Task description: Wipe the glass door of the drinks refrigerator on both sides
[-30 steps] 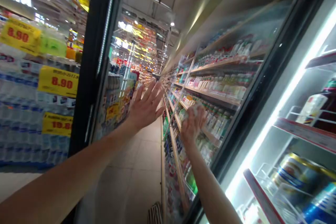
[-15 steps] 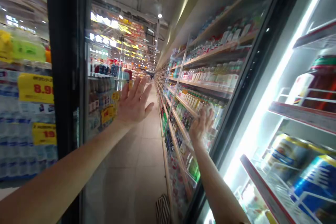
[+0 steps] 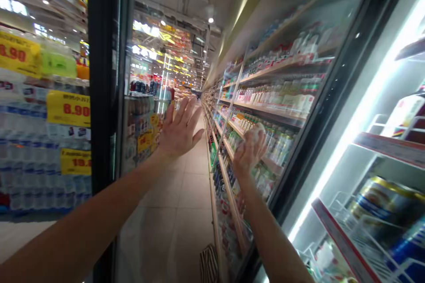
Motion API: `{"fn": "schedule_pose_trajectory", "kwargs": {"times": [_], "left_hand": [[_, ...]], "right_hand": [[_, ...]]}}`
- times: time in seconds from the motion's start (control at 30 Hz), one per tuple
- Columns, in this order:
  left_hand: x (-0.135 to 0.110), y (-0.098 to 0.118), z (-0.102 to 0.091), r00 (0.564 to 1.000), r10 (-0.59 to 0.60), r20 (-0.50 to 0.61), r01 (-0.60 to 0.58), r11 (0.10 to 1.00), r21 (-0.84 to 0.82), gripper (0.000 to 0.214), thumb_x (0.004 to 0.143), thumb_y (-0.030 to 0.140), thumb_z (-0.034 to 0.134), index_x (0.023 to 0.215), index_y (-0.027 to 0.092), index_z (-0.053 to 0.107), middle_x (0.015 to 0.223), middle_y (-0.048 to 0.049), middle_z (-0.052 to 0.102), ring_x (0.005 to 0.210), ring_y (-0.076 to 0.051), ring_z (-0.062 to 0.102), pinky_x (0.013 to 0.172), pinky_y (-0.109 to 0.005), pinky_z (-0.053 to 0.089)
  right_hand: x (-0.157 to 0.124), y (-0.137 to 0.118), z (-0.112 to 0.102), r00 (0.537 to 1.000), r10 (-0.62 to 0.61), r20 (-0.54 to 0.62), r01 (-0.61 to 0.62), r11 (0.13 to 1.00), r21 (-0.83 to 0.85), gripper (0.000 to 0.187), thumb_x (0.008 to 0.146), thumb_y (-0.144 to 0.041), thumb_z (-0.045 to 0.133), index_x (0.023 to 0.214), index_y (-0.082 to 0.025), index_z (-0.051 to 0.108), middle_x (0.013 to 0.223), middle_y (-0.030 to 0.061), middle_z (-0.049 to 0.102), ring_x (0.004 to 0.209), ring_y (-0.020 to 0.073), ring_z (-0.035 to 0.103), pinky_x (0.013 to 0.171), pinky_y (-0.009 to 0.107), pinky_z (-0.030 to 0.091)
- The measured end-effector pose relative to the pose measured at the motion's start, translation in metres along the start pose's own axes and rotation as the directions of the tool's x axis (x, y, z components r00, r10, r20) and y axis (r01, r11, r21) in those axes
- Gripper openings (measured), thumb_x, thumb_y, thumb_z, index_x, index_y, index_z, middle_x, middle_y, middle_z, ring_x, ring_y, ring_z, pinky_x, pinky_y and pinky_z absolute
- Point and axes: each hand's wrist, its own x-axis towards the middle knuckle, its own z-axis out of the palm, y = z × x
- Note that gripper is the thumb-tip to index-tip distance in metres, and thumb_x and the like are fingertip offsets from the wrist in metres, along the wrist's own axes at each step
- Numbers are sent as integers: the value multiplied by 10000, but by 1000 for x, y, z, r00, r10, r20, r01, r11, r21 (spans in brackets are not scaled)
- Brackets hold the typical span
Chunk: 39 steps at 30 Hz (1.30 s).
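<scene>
My left hand (image 3: 181,128) is flat against the glass door (image 3: 159,212) of a chiller, fingers spread and pointing up. My right hand (image 3: 247,154) is also raised to the glass, further right, with the fingers curled over a small pale wad (image 3: 255,131) that is too blurred to name. The door's black frame (image 3: 102,97) stands at the left, and the aisle shows through the pane.
Lit chiller shelves at the right hold cans (image 3: 381,208) and a bottle (image 3: 407,112) behind wire racks. Long shelves of bottled drinks (image 3: 275,97) line the aisle. Stacked water packs with yellow price signs (image 3: 68,108) stand at the left. A striped bag (image 3: 209,267) shows low down.
My right hand has shifted a little along the glass, right then back left and up, with the pale wad under it. My left hand stays flat on the pane. The view swung slightly.
</scene>
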Motion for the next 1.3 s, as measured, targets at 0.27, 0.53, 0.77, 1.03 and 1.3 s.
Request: {"fn": "schedule_pose_trajectory", "kwargs": {"times": [0.27, 0.53, 0.77, 1.03, 1.3], "left_hand": [[-2, -4, 1, 999, 33, -14, -33, 999, 34, 602, 887, 405, 433, 1417, 184, 251, 1481, -123, 279, 1400, -238, 140, 1136, -460, 102], [-2, -2, 0, 999, 39, -23, -38, 999, 31, 549, 902, 332, 419, 1409, 194, 261, 1471, -118, 301, 1399, -220, 134, 1143, -457, 106], [-2, -4, 0, 999, 31, -22, -31, 999, 14, 514, 905, 262, 395, 1403, 215, 279, 1472, -95, 309, 1395, -207, 155, 1142, -457, 123], [-2, -2, 0, 998, 37, -50, -36, 999, 15, 511, 897, 241, 411, 1394, 206, 299, 1465, -101, 323, 1398, -205, 145, 1139, -458, 137], [-3, -4, 2, 999, 29, -30, -29, 999, 16, 501, 896, 245, 409, 1387, 209, 317, 1465, -101, 319, 1394, -208, 163, 1138, -461, 134]], "right_hand": [[-8, -21, -1, 960, -276, 52, 273, 960, 52, 365, 866, -243, 400, 1191, -219, 564, 1336, 116, 484, 1335, 250, 321, 1091, 539, 176], [4, -12, 1, 998, -63, -14, 64, 998, 29, 419, 880, -244, 361, 1269, -184, 504, 1396, 168, 406, 1354, 289, 281, 1051, 589, 223], [1, 21, -6, 992, -124, 0, 124, 992, 18, 402, 864, -245, 382, 1237, -197, 524, 1364, 152, 440, 1320, 294, 336, 1039, 589, 234], [9, 17, -6, 998, 49, -43, -49, 999, -3, 416, 880, -274, 379, 1270, -187, 495, 1370, 161, 437, 1331, 289, 317, 1035, 547, 278], [10, 15, -5, 978, -206, 18, 205, 978, 35, 368, 855, -235, 384, 1171, -204, 571, 1370, 134, 439, 1338, 270, 313, 1064, 567, 210]]}}
